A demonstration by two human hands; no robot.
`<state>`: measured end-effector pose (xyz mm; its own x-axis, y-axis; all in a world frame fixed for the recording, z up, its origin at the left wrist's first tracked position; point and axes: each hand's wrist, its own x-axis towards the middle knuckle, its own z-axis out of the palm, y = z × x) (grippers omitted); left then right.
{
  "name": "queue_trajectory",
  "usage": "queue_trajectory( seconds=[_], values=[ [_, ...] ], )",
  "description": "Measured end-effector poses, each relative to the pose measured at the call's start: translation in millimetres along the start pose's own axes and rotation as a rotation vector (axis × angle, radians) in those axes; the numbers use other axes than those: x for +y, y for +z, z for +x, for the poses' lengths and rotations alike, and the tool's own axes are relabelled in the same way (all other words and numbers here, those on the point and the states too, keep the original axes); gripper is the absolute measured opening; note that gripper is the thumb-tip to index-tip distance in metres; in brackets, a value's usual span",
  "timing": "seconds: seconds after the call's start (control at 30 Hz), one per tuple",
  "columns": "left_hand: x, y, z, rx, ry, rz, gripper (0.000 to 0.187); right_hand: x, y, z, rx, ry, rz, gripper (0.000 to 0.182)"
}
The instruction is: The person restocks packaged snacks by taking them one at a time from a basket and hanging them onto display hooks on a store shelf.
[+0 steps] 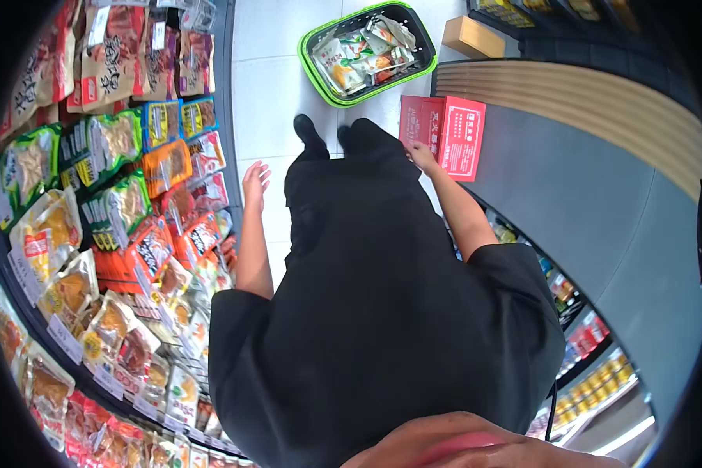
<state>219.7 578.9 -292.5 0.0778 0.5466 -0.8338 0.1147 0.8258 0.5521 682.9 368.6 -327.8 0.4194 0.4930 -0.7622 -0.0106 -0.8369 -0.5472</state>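
Reaches right hand (421, 156) to red carton (462, 140) at one o'clock; cannot tell whether gripping. Holds left hand (255, 184) released at ten o'clock, near packets (207, 153). Seems at contact stage; for any lifting, calls for firm grasp.

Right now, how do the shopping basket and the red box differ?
The shopping basket is black with a green rim; the red box carries white print. The basket's corners are rounded, the box's angular. The basket is open, showing packets inside; the box shows only printed faces. The right hand is at the box's edge, away from the basket.
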Motion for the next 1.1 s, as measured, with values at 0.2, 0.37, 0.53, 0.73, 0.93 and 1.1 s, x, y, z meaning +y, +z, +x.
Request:
queue_trajectory(
  seconds=[0.2,0.37,0.53,0.73,0.93,1.1],
  values=[
    [-71.6,-29.9,-74.9,0.249,-0.121,-0.178,0.036,-63.0,31.6,122.3,-0.075,-0.193,-0.377,0.028],
    [-169.3,-1.4,-177.6,0.527,-0.430,-0.293,0.041,-110.8,75.5,239.5,-0.282,-0.242,-0.835,0.035],
    [-220.3,80.2,-248.6,0.448,-0.741,-0.170,0.044,-122.7,109.4,377.1,-0.082,-0.443,-0.968,0.040],
    [-225.6,143.4,-275.2,0.515,-0.786,-0.167,0.044,-117.8,145.0,447.0,-0.110,-0.260,-0.690,0.063],
    [-187.3,171.0,-261.9,0.503,-0.702,-0.159,0.045,-127.3,151.2,436.2,-0.179,-0.156,-1.008,0.050],
    [-172.5,175.6,-262.5,0.576,-0.594,-0.089,0.038,-137.5,152.9,426.9,-0.100,-0.094,-1.074,0.030]
  ],
)
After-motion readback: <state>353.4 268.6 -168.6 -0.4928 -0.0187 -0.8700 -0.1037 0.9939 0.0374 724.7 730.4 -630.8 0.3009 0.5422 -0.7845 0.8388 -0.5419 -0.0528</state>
